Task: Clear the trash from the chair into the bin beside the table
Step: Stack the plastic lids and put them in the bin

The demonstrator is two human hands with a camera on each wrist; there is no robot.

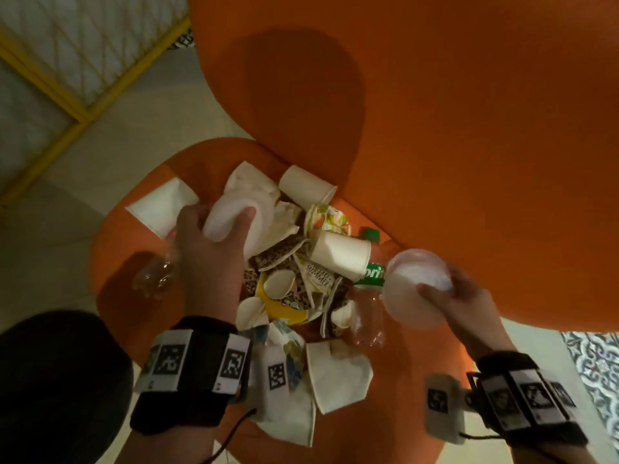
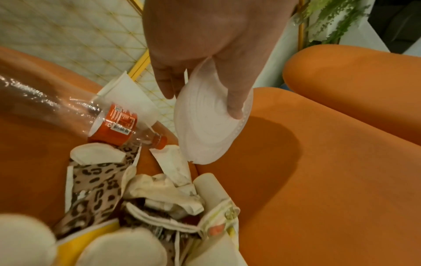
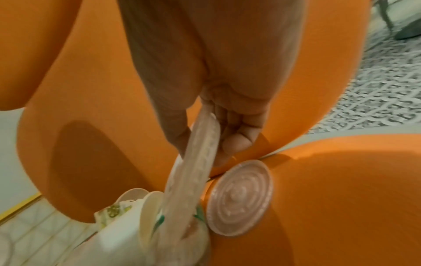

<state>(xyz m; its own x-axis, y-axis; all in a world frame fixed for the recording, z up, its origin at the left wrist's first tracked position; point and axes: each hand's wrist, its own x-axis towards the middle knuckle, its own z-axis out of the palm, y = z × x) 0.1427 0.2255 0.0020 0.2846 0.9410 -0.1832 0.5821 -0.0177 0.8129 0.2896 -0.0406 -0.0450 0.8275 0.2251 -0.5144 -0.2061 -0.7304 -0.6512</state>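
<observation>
left hand [image 1: 214, 242] pinches a white lid [image 2: 209, 124] above the trash pile [image 1: 301, 283] on the orange chair [image 1: 435, 128]; right hand [image 1: 465, 296] grips a clear lid [image 1: 415, 289] edgewise. best keep both pinches firm; bin unseen.

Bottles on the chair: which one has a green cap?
The Sprite bottle, lying at the pile's right beside the right hand. The other bottle, under the left hand, has an orange cap and label.

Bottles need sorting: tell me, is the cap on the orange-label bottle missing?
No: in the left wrist view the bottle has its orange cap on.
</observation>
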